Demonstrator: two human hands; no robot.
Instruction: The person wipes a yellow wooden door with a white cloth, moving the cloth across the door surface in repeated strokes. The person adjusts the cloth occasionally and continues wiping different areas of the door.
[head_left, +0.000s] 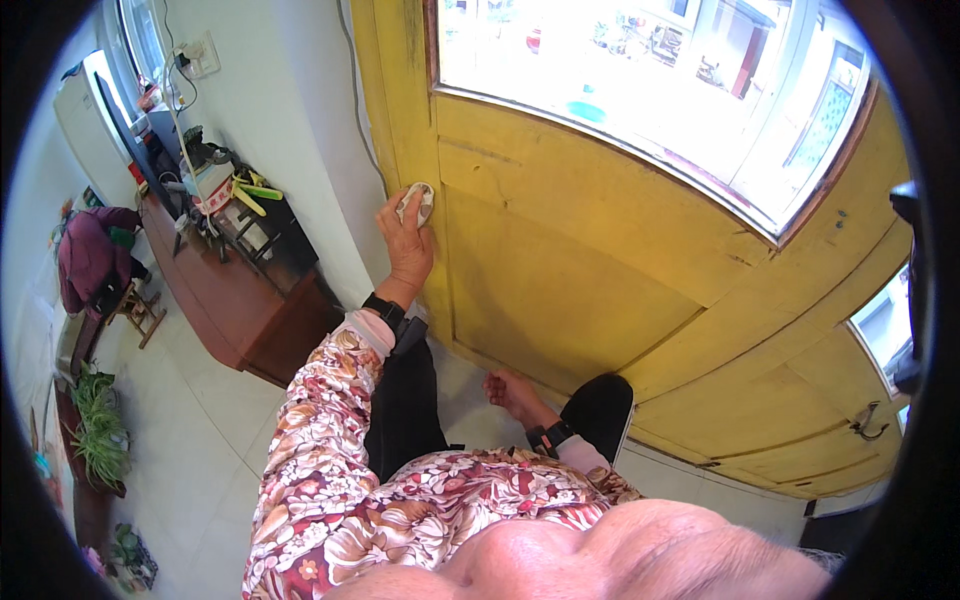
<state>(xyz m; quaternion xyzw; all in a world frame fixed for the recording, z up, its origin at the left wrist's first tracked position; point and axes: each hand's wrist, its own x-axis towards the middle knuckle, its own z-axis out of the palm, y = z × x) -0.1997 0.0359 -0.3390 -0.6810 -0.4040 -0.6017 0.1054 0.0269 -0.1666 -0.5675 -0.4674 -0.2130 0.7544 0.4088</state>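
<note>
My left hand (409, 236) is raised against the left stile of a yellow wooden door (555, 262), near the wall. Its fingers close on a pale, brown-patterned wad, perhaps a folded cloth (424, 204), pressed on the painted wood. Low down, close to the bottom of the door, my right hand (511, 394) hangs with curled fingers; whether anything is inside them cannot be told. Both wrists wear black bands. The door has recessed panels and a glass pane (645, 82) in its upper part.
A reddish-brown cabinet (217, 300) with tools and boxes on it stands at the left by the wall. Beyond it a person in a purple top (94, 251) bends near a wooden stool (142, 311). Potted plants (101, 431) line the far left. A metal door handle (870, 426) is at the right.
</note>
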